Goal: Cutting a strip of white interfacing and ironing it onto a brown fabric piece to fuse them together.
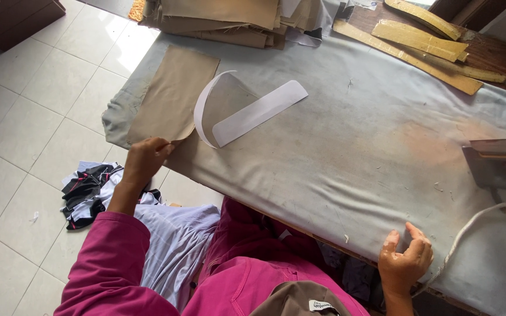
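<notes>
Pinching the near corner of the tan fabric piece (pixel 171 96) at the table's (pixel 346 146) left end, the left hand (pixel 144 161) could tug it and flick off the curled white strip (pixel 247 111), while the right hand (pixel 404 260) rests loosely, holding nothing, on the table's near edge.

iron (pixel 499 167) cut off by right edge, only rear part and handle visible; fabric stack (pixel 229 20) beyond the iron cropped by top edge; left hand (pixel 144 161) fingertips hidden under tan fabric piece (pixel 174 96); cord (pixel 464 234) end hidden below table edge
</notes>
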